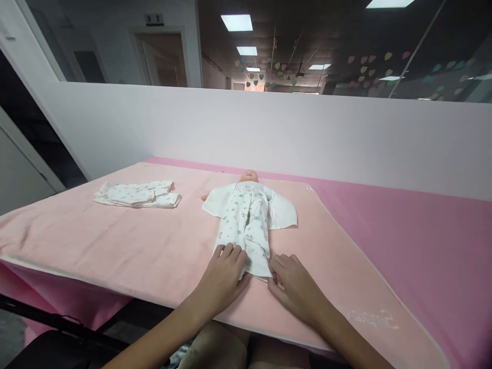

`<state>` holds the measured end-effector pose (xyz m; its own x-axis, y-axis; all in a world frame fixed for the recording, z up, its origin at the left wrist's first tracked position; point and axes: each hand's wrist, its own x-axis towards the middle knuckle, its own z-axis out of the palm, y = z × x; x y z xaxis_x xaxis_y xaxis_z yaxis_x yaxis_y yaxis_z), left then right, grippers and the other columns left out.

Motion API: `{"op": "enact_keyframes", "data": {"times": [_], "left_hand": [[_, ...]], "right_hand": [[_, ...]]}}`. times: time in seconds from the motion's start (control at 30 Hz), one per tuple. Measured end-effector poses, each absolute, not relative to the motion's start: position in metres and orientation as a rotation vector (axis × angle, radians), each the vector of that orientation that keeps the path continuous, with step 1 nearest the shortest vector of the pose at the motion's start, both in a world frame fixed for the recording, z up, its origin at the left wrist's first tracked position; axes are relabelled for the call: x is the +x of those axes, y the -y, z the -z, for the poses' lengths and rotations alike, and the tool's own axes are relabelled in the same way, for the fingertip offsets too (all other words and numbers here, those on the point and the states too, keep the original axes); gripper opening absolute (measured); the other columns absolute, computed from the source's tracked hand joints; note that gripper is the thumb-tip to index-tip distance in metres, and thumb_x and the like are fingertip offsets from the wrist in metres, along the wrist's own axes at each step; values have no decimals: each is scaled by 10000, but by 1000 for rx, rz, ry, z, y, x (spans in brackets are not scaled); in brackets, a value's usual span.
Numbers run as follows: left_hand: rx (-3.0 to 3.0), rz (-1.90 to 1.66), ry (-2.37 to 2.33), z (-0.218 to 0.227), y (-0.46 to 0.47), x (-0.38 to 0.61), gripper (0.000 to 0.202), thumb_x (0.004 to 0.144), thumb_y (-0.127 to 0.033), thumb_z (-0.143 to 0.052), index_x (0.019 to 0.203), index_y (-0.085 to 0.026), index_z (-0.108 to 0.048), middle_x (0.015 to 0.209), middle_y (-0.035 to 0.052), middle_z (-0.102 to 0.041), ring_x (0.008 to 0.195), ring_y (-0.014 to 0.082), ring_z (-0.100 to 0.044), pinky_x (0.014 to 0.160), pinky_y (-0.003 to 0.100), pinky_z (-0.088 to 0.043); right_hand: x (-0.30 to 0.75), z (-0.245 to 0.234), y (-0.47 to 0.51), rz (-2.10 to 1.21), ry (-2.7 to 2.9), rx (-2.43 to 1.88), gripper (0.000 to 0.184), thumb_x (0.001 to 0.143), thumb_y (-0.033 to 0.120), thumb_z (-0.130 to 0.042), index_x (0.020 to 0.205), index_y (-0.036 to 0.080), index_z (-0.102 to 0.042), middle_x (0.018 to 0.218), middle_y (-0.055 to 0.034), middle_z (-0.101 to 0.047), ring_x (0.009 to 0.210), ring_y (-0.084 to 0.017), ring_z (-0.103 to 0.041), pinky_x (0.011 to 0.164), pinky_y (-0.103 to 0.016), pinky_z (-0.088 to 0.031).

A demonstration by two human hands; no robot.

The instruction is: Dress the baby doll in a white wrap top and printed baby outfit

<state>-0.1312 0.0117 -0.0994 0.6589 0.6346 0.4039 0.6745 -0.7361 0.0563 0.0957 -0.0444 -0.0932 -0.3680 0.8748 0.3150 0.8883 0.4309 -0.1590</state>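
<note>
Forearms, bare, cross the near rim of the cloth-covered counter (57,287). The left grip (226,274) lies flat, palm down, fingers straight and close side by side, its fingertips resting on the near left corner of a pair of printed baby trousers (246,225). The right grip (292,286) sits just beside it at the other end of the same hem, knuckles up and fingers curled. Its fingertips touch the near right corner of the cloth, but whether they pinch it or only press on it cannot be told. Between the two grips the hem lies on a pale pink towel (115,241) that covers most of the counter.

Beyond the grips the trousers run away lengthwise, white with small green and grey figures, spread over the body of a baby doll (249,176) that lies on its back with its head at the far end. Under the doll a white jacket (284,211) lies open, its sides spread left and right of the trousers. Well to the left of the left grip and farther off, a small stack of folded printed clothes (138,195) rests on the towel. Right of the right grip, past the towel's edge, a deeper pink sheet (403,220) covers the rest of the counter. Behind everything stands a white partition (269,128), with glass (369,59) above it carrying pastel heart shapes.
</note>
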Motion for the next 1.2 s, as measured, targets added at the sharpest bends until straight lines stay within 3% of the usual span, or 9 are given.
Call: {"op": "enact_keyframes", "data": {"times": [0.23,0.33,0.5,0.63,0.83,0.93,1.07,1.13,1.2], "left_hand": [[-2812,744,862,106,-8,-139,126,888,-110,-564,919,-227,-530,898,36,-623,875,246,-547,893,441,-452],[-2935,667,834,99,1,-149,101,886,-159,-568,937,-241,-539,908,56,-631,886,270,-558,893,469,-458],[-3146,708,970,73,-11,-163,112,932,-305,-587,1032,-256,-579,1036,89,-670,955,296,-589,884,489,-459],[-3055,989,1176,49,-79,-162,229,1036,-425,-496,1106,-238,-607,1111,101,-679,1029,290,-587,919,476,-461],[-3024,1309,1400,41,-239,-135,355,991,-518,-574,1133,-199,-638,1278,141,-662,1219,304,-561,1038,457,-451],[-3175,1355,1555,47,-290,-126,437,952,-589,-622,1106,-180,-626,1204,136,-688,1085,266,-618,943,402,-489],[-3506,1035,1533,51,-319,-129,520,835,-709,-729,916,-203,-641,920,57,-674,800,209,-583,722,337,-465],[-3628,931,1457,51,-324,-132,535,811,-727,-749,831,-206,-631,833,36,-626,738,192,-541,662,319,-427],[-3683,1048,1459,53,-324,-130,538,834,-735,-720,829,-208,-615,819,27,-600,737,188,-534,654,312,-420]], "right_hand": [[109,77,54,-7,2388,-1367,262,802,63,-589,758,232,-394,788,-3,-568,747,-193,-490,750,-357,-362],[112,59,57,-162,2492,-1280,278,886,127,-613,753,237,-395,778,-1,-581,763,-201,-522,775,-376,-394],[129,32,34,-265,2420,-1259,330,1048,403,-567,778,251,-452,776,-30,-597,738,-222,-522,771,-422,-429],[145,27,-26,-270,2106,-1406,284,1093,467,-471,936,266,-594,923,-64,-670,827,-243,-572,772,-414,-466],[149,41,-162,-317,1856,-1455,223,1026,440,-576,1052,226,-634,1166,-83,-687,989,-225,-620,880,-382,-503],[153,47,-212,-439,1810,-1507,242,977,427,-648,1070,204,-643,1150,-81,-705,958,-206,-626,883,-368,-492],[167,44,-246,-756,1950,-1445,391,912,590,-711,915,203,-656,889,-12,-668,836,-189,-574,794,-334,-448],[172,45,-256,-965,1979,-1344,455,880,639,-735,816,203,-622,813,11,-612,772,-170,-527,730,-311,-413],[172,51,-265,-1099,1847,-1241,486,856,648,-765,784,211,-564,756,34,-545,690,-142,-460,647,-286,-358]]}}
